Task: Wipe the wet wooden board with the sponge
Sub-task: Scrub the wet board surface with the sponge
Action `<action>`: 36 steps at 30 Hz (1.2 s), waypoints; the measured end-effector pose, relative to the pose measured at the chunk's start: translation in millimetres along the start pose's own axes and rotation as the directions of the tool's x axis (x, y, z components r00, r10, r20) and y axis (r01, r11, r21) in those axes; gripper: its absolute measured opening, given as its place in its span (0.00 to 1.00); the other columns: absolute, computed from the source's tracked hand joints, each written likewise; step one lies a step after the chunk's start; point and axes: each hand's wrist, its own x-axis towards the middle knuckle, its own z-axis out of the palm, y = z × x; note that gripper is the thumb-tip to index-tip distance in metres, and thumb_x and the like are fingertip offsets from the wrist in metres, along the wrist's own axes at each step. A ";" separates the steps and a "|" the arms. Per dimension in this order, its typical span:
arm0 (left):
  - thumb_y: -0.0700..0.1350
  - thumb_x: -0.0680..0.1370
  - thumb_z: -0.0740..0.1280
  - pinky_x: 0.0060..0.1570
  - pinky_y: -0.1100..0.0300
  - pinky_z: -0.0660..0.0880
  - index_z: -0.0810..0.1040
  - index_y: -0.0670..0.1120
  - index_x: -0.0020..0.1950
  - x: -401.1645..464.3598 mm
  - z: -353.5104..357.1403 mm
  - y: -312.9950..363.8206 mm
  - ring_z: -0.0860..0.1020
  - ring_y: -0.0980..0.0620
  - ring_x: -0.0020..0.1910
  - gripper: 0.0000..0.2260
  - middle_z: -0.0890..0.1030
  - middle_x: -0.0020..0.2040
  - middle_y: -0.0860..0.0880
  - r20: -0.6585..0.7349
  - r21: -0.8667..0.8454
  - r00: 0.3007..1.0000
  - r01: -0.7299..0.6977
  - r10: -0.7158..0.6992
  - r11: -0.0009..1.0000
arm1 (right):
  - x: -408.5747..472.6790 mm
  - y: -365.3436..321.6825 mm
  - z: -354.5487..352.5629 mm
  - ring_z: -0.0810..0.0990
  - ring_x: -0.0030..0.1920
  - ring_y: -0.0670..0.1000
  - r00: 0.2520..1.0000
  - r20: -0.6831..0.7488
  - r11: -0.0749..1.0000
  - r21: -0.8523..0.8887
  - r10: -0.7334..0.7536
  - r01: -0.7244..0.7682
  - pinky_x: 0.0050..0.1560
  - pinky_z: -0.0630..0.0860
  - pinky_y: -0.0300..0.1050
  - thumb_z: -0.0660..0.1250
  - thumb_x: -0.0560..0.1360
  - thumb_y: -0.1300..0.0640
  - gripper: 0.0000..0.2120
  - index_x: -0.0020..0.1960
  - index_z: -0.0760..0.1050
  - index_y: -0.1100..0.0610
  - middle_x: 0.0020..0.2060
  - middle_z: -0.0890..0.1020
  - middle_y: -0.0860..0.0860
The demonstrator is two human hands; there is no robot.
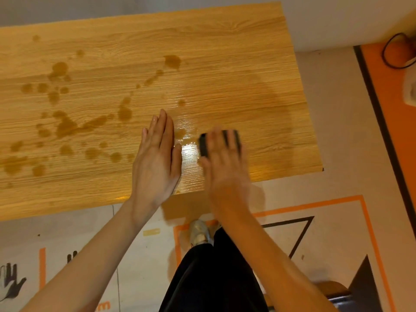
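Pale floor (337, 122) marked with orange lines (369, 221) and black triangles (364, 282); a black cable (390, 52) loops on the orange strip (396, 113) at right

Right hand (221, 158) presses sponge (203, 144) on board (225, 70)

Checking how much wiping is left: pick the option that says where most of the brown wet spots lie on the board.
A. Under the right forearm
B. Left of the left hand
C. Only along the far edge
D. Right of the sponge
B: the brown wet spots cluster on the wooden board to the left of the flat left hand, while the area right of the dark sponge under the right hand shows only a faint sheen.
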 end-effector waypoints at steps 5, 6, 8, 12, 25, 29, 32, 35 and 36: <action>0.47 0.86 0.52 0.80 0.57 0.44 0.55 0.40 0.81 -0.3 4.7 -0.2 0.50 0.50 0.82 0.24 0.54 0.82 0.44 -0.028 0.050 1.000 -0.012 0.014 0.999 | -1.6 65.9 -18.4 0.49 0.78 0.54 0.977 0.002 0.977 0.028 -0.214 0.213 0.77 0.50 0.55 0.42 0.82 0.47 0.26 0.77 0.51 0.54 0.78 0.55 0.50; 0.47 0.86 0.52 0.80 0.58 0.44 0.55 0.40 0.81 -0.8 5.0 -0.5 0.50 0.50 0.82 0.25 0.54 0.82 0.44 -0.031 0.054 0.999 -0.015 0.017 0.998 | -2.2 90.2 -24.2 0.50 0.78 0.54 0.995 -0.019 0.994 0.037 -0.101 0.102 0.77 0.50 0.56 0.42 0.82 0.47 0.26 0.77 0.52 0.54 0.77 0.56 0.51; 0.47 0.86 0.52 0.80 0.57 0.44 0.56 0.39 0.81 -1.8 5.2 -0.3 0.50 0.49 0.82 0.24 0.55 0.82 0.43 -0.037 0.056 0.999 -0.019 0.022 0.998 | -7.0 120.9 -33.0 0.49 0.78 0.54 0.983 -0.064 0.977 0.138 0.174 -0.164 0.77 0.50 0.58 0.45 0.82 0.50 0.25 0.78 0.52 0.56 0.78 0.56 0.52; 0.46 0.86 0.53 0.81 0.57 0.44 0.56 0.39 0.81 -1.0 4.8 1.0 0.51 0.48 0.82 0.24 0.55 0.82 0.43 -0.045 0.057 0.999 -0.020 0.022 0.998 | -6.8 61.2 -18.4 0.46 0.78 0.58 0.958 -0.087 0.955 0.142 0.273 -0.259 0.77 0.48 0.59 0.41 0.83 0.48 0.25 0.78 0.46 0.56 0.78 0.50 0.54; 0.46 0.86 0.51 0.81 0.54 0.46 0.56 0.36 0.80 -2.1 7.1 3.5 0.52 0.46 0.82 0.24 0.55 0.82 0.41 -0.067 0.077 0.997 -0.031 0.036 0.997 | -32.5 93.7 -19.6 0.55 0.77 0.60 0.953 -0.220 0.974 0.135 0.207 -0.180 0.74 0.56 0.62 0.50 0.84 0.55 0.23 0.76 0.57 0.63 0.75 0.61 0.58; 0.46 0.86 0.52 0.81 0.55 0.45 0.56 0.37 0.81 -1.7 5.6 2.6 0.51 0.46 0.82 0.24 0.54 0.82 0.42 -0.055 0.075 0.998 -0.040 0.044 0.996 | -46.3 10.2 11.6 0.50 0.77 0.60 0.966 -0.138 0.975 -0.072 -0.219 0.211 0.76 0.51 0.60 0.55 0.80 0.52 0.32 0.78 0.44 0.61 0.78 0.52 0.57; 0.46 0.87 0.51 0.80 0.58 0.43 0.55 0.38 0.81 -2.9 5.6 1.3 0.51 0.48 0.82 0.24 0.54 0.82 0.42 -0.057 0.083 0.997 -0.043 0.048 0.996 | -42.8 25.1 12.1 0.55 0.77 0.56 0.895 -0.103 0.901 -0.060 -0.434 0.430 0.77 0.51 0.54 0.66 0.76 0.59 0.34 0.77 0.54 0.57 0.77 0.59 0.54; 0.47 0.86 0.50 0.80 0.59 0.42 0.55 0.38 0.81 -1.5 6.7 0.4 0.51 0.49 0.82 0.25 0.54 0.82 0.43 -0.056 0.088 0.998 -0.033 0.038 0.996 | -38.6 95.6 -0.7 0.59 0.76 0.57 0.882 -0.111 0.888 -0.016 -0.459 0.460 0.76 0.56 0.55 0.69 0.70 0.72 0.36 0.75 0.61 0.59 0.74 0.64 0.55; 0.47 0.86 0.49 0.80 0.59 0.42 0.55 0.38 0.81 -1.4 7.2 0.4 0.51 0.49 0.82 0.25 0.54 0.82 0.43 -0.055 0.091 0.998 -0.033 0.038 0.995 | -39.2 123.1 -5.0 0.61 0.75 0.58 0.890 -0.139 0.900 -0.025 -0.434 0.435 0.76 0.57 0.56 0.69 0.71 0.72 0.34 0.74 0.63 0.61 0.73 0.65 0.56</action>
